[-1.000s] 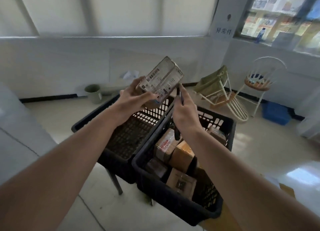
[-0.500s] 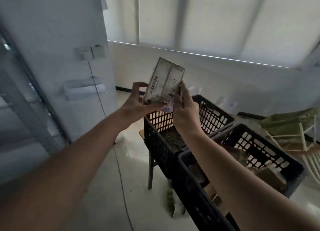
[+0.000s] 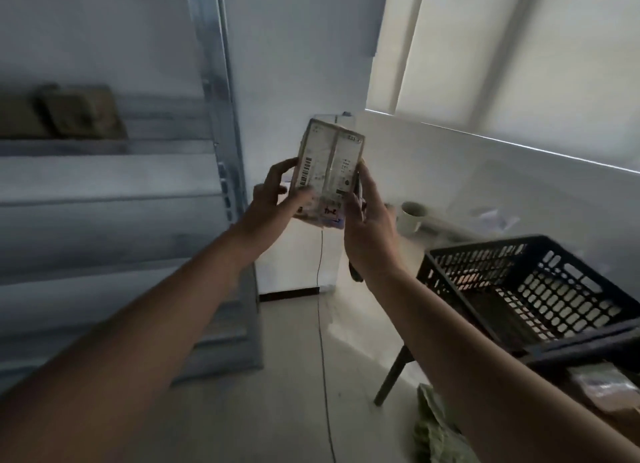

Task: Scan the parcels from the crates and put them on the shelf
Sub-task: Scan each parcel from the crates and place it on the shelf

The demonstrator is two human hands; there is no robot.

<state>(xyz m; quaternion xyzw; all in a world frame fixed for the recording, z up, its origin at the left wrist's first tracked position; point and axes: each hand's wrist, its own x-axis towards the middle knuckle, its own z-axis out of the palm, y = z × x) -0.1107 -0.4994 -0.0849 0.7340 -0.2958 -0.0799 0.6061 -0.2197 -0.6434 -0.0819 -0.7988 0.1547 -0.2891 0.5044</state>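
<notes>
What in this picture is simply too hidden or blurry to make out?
Head view only:
- Parcel: label print too small to read; lower corners covered by the left hand and right hand.
- Dark object below the right wrist: mostly hidden.
- Brown items on the shelf: blurred.
- Black crate: cut by the right edge.

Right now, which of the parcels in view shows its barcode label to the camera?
The parcel in the hands, held upright between both; the parcels on the shelf are dark and blurred, no label visible.
</notes>
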